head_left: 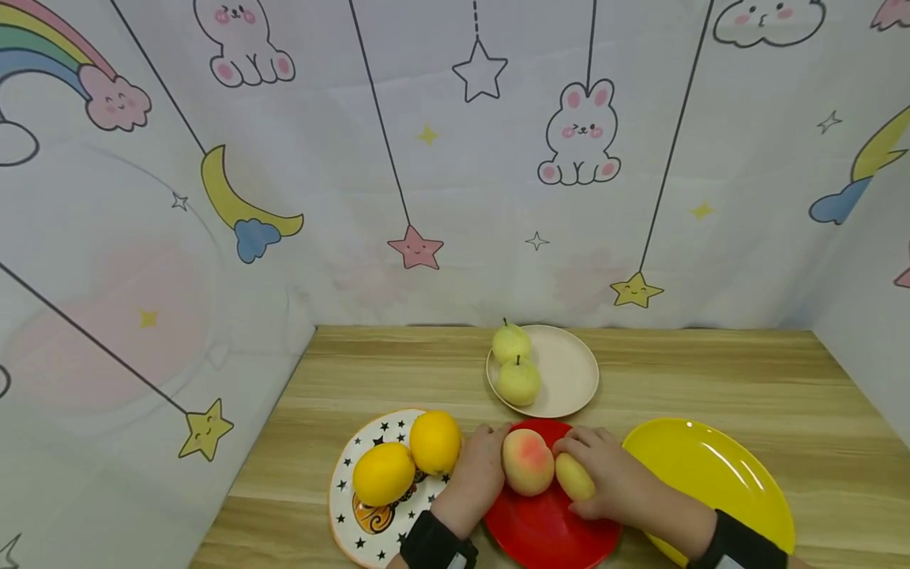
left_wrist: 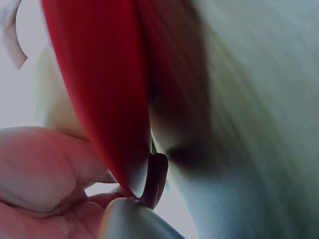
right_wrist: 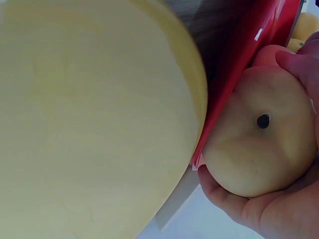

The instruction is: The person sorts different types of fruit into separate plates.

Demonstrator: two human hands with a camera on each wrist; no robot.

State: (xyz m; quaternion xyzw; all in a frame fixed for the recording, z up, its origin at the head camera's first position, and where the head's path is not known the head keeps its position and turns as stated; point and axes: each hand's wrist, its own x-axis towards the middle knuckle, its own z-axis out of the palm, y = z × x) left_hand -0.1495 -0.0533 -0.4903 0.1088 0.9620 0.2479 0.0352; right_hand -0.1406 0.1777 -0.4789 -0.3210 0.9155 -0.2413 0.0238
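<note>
"So, what was nearest?"

"Black wristbands (head_left: 739, 544), at the bottom edge. The left hand (head_left: 478, 470) pinched the rim of a glossy red plate (head_left: 543, 537), bottom centre; the right hand (head_left: 613, 478) grasped a pale yellow rounded fruit (head_left: 573, 477) over that plate's right part."

"And beside them?"

"A round pink-blushed peach (head_left: 528, 464) sat on the red plate, between the hands. Lower left, a white star-patterned plate (head_left: 348, 529) bore two bright yellow fruits (head_left: 384, 474); lower right lay a yellow oval plate (head_left: 711, 478)."

"And farther off?"

"Just below centre, a round cream plate (head_left: 569, 371) held two yellow-green pears (head_left: 519, 383) at its left side, on a wood-grained table (head_left: 398, 363). Behind hung a white cloth (head_left: 498, 174) printed with cartoons."
</note>
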